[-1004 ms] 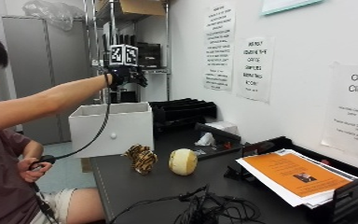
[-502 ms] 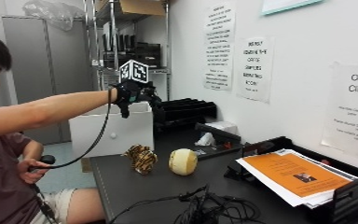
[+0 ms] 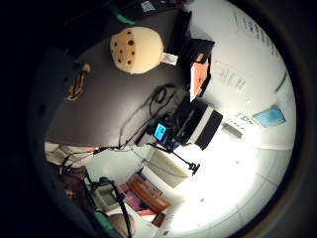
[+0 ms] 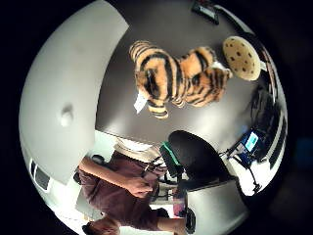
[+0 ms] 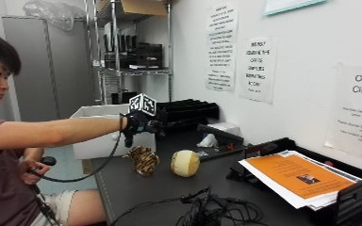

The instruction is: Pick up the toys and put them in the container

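white container (image 5: 99,141) stands at the far end of the dark table (image 5: 143,188), its open top above the table surface; in the thumb-side palm view its pale wall (image 4: 63,98) lies beside the table edge. next in size, the tiger toy (image 5: 144,160) lies on the table just beside the container, striped orange and black, and in the thumb-side palm view (image 4: 176,81) it sprawls on the dark surface with a white tag showing. the round cookie toy (image 5: 185,163), cream with dark spots, sits on the table near the tiger, apart from it; the little-finger-side view shows it (image 3: 136,49) on the tabletop too. the gloved right hand (image 5: 140,127) hangs in the air above the tiger toy, in front of the container's near wall, arm stretched out from the person; it holds nothing, but whether its fingers are spread or curled i cannot tell.
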Tool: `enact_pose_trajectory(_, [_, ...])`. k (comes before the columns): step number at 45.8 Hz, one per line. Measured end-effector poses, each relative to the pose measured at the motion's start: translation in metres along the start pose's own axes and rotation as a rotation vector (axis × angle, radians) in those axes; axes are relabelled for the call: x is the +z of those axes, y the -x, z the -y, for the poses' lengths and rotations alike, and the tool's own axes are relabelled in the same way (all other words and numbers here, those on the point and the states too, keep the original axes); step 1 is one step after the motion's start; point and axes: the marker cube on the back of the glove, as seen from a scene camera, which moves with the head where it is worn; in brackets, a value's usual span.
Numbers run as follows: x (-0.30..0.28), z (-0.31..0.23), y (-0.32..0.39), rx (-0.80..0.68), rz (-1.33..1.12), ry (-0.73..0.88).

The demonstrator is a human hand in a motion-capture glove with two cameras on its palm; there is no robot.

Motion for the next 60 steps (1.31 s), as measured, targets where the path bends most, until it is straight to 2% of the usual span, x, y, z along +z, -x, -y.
enact_pose_trajectory(14, [0.057,0.031,0.022,-0.082,0.033,0.076])
enact_pose_trajectory(24, [0.088,0.042,0.032,-0.163,0.159,-0.010])
enact_pose_trajectory(36, [0.094,0.049,0.034,-0.161,0.253,-0.116])
enact_pose_trajectory(43, [0.101,0.052,0.034,-0.103,0.381,-0.258])
enact_pose_trajectory(49, [0.103,0.046,0.033,-0.087,0.455,-0.261])
enact_pose_trajectory(60, [0.046,0.004,0.012,-0.072,0.536,-0.303])
